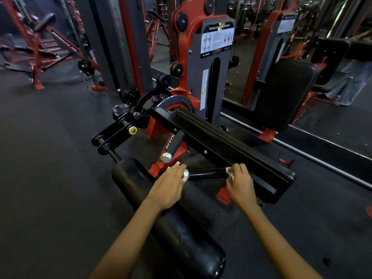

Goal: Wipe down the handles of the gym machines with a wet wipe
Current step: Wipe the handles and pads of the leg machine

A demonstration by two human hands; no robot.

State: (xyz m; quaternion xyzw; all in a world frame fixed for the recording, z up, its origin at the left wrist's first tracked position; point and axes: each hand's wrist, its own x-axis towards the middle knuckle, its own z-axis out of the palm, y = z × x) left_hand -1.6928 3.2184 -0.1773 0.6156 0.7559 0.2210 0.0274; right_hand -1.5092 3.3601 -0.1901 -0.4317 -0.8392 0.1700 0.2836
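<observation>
A black handle (207, 174) with a chrome end cap (185, 174) sticks out sideways from the black frame of a red and black leg machine. My right hand (240, 183) grips a white wet wipe (229, 170) against the inner end of this handle, by the frame. My left hand (171, 184) lies with straight fingers at the chrome end cap, touching it. A second black handle (175, 143) with a chrome cap juts out a little farther back, with no hand on it.
A long black roller pad (167, 214) lies under my left forearm. The machine's weight stack tower (213, 63) stands behind, next to a mirror wall (302, 57) at the right. More red machines stand at the far left. Dark rubber floor (50, 158) spreads to the left.
</observation>
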